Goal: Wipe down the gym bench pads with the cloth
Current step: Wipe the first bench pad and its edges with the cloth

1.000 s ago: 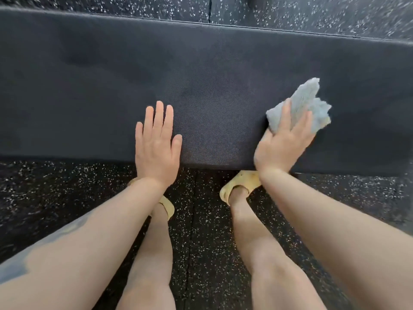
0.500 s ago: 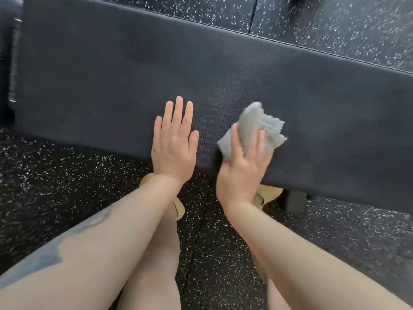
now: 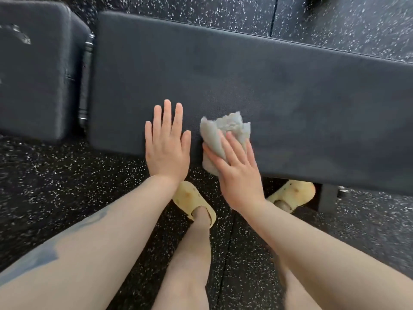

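Speckled black floor [image 3: 67, 186] surrounds the long bench pad [image 3: 268, 81] — left hand [image 3: 166, 144] lies flat on its near edge, fingers straight; right hand [image 3: 238, 173] presses the crumpled cloth [image 3: 223, 130] just beside it, fingers extended.

My right hand [image 3: 237, 175] covers the lower part of the cloth [image 3: 223, 135], so I cannot see how much of it is bunched under my palm. The long pad [image 3: 290, 90] runs off the right edge, the small pad [image 3: 33, 74] is cut off at the left, and my right slipper [image 3: 292, 195] is partly tucked under the bench. The speckled floor [image 3: 67, 186] looks smeared and blurry near the edges.
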